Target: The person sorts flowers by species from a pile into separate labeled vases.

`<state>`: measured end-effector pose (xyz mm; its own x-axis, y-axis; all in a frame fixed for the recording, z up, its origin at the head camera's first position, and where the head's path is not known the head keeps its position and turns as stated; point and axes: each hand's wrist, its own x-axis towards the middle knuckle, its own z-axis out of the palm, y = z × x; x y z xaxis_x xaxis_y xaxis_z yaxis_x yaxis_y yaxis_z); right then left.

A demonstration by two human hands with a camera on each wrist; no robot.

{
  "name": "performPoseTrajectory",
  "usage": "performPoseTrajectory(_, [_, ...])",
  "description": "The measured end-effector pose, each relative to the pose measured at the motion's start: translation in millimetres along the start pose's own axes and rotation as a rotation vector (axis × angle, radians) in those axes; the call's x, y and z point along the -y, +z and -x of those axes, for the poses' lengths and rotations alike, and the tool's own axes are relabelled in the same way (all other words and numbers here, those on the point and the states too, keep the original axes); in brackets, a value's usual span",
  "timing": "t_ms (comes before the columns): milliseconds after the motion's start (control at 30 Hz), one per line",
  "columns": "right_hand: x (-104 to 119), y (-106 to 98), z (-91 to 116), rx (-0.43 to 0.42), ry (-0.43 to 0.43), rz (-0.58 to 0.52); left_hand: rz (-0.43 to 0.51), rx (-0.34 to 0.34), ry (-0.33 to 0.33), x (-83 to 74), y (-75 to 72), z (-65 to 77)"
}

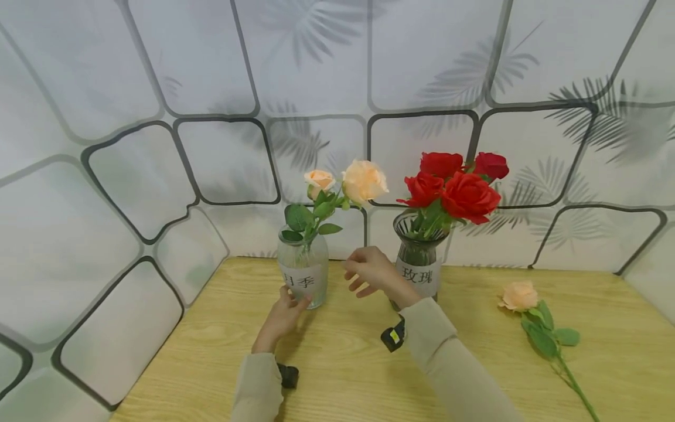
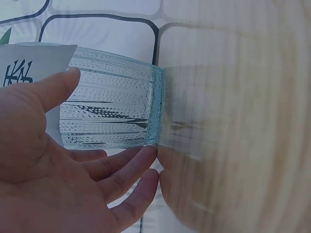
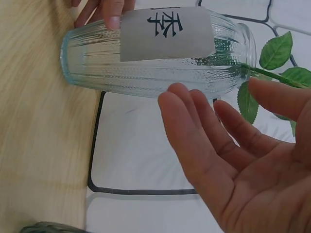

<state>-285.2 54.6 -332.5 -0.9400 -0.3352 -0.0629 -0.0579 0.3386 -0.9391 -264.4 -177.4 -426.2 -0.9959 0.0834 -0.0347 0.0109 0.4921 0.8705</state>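
Observation:
A clear ribbed glass vase with a white paper label stands upright at the back of the table, holding two peach roses with green leaves. My left hand holds the vase low down, the thumb at the label and the fingers along its side near the base, as the left wrist view shows. To the right of that vase, my right hand is raised, its fingers loosely bent and nothing in them. In the right wrist view it is beside the vase's upper half, apparently apart from the glass.
A dark grey glass vase with a label and several red roses stands behind my right forearm. One peach rose lies on the wooden table at the right. A patterned wall covering rises behind the table.

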Motion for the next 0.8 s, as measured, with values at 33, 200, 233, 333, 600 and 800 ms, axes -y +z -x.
performPoseTrajectory(33, [-2.5, -1.3, 3.5, 0.006, 0.004, -0.009, 0.002, 0.001, 0.0, 0.7, 0.2, -0.3])
performPoseTrajectory(200, [-13.7, -8.6, 19.0, 0.028, 0.029, -0.046, 0.015, 0.0, -0.006, 1.3, 0.5, -0.6])
performPoseTrajectory(233, [-15.6, -10.0, 22.1, 0.026, 0.033, -0.057, 0.016, 0.0, -0.007, 1.3, 0.6, -0.5])
performPoseTrajectory(333, [-21.7, -14.3, 29.6, 0.018, 0.034, -0.084, 0.014, -0.002, -0.011, 0.9, 0.2, -0.1])
performPoseTrajectory(600, [-36.6, -30.7, 50.9, 0.024, 0.011, -0.106, 0.009, 0.001, -0.012, 1.8, -0.4, -0.6])
performPoseTrajectory(800, [-49.6, -45.0, 65.1, 0.033, 0.021, -0.133, 0.017, 0.005, -0.006, 1.6, -0.1, -0.5])
